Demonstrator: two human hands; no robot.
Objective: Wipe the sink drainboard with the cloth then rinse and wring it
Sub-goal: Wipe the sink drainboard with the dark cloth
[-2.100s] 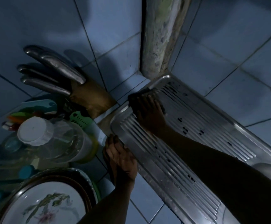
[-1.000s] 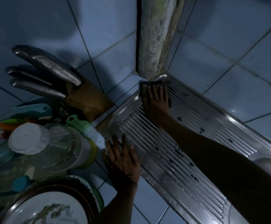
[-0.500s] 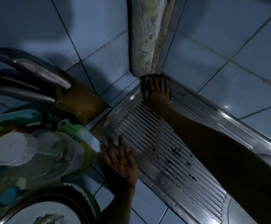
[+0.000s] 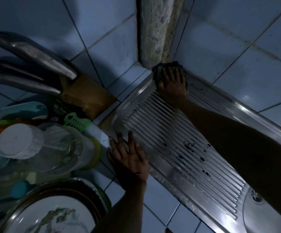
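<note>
Drainboard [image 4: 178,148] in tiled corner, right hand [image 4: 172,84] pressing cloth [image 4: 158,68] flat, left hand [image 4: 129,158] spread

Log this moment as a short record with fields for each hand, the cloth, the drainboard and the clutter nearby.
right hand: fingers flat, pressing the cloth
cloth: dark, pushed into the drainboard's far corner by the wall
left hand: open, fingers spread on the drainboard's near rim
drainboard: ribbed steel, dark specks mid-way
sink drain: lower right
knife block: left, steel handles sticking out
plate: floral, bottom left
</note>
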